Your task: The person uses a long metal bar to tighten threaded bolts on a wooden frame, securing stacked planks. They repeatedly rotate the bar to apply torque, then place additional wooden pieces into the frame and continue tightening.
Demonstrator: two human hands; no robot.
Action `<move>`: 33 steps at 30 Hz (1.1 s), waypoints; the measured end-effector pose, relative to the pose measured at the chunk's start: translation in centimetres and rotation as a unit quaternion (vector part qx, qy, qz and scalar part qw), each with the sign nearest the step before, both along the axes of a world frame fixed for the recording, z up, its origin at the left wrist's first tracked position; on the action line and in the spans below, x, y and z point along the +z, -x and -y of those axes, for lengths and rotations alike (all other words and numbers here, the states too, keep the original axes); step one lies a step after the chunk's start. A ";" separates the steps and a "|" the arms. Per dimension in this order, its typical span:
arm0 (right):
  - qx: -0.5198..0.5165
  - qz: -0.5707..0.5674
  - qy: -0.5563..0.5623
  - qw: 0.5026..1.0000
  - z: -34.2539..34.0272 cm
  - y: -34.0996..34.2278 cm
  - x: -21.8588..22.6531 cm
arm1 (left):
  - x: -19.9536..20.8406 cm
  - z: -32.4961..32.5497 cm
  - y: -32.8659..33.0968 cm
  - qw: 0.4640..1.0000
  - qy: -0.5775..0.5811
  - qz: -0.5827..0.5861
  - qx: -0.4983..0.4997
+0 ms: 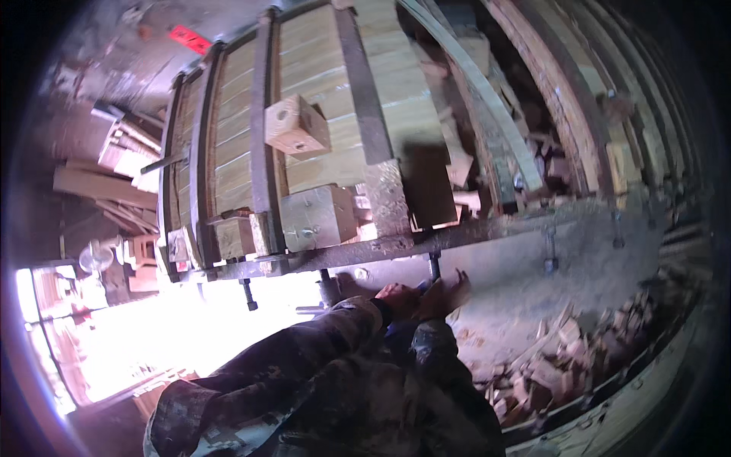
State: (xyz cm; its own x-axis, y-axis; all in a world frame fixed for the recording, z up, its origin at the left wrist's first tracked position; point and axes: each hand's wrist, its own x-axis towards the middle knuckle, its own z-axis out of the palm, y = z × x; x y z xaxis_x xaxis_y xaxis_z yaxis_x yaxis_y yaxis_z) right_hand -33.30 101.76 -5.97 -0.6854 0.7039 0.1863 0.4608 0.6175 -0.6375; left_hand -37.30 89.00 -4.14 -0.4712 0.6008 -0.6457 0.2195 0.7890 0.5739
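Both my forearms, in camouflage sleeves, reach up from the lower edge and meet under a rusty steel frame bar (487,228). My left hand (396,294) is curled just below the bar, next to a hanging bolt (434,266). My right hand (448,292) lies close against it on the right, partly hidden. I cannot make out what either hand grips. The frame clamps a curved panel of pale wooden boards (320,84). A wooden block with holes (297,126) and a larger block (316,217) sit against the frame's steel straps.
More bolts hang from the frame on the left (247,293) and on the right (550,251). A heap of wood scraps (548,365) lies at the lower right. Stacked lumber (106,183) stands at the left. The floor at lower left (152,327) is glaring white with light.
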 end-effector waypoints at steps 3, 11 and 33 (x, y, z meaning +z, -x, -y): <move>0.036 -0.088 0.148 0.984 1.6 -1.5 0.8 | -0.9 2.1 -1.1 0.999 0.008 0.012 0.038; -0.168 -0.176 0.439 0.865 4.4 -5.8 -0.7 | -3.7 7.7 -6.1 0.992 0.046 -0.084 0.083; 0.239 0.102 0.654 0.710 8.2 -7.8 5.0 | -1.1 11.5 -11.8 0.899 -0.232 0.029 0.371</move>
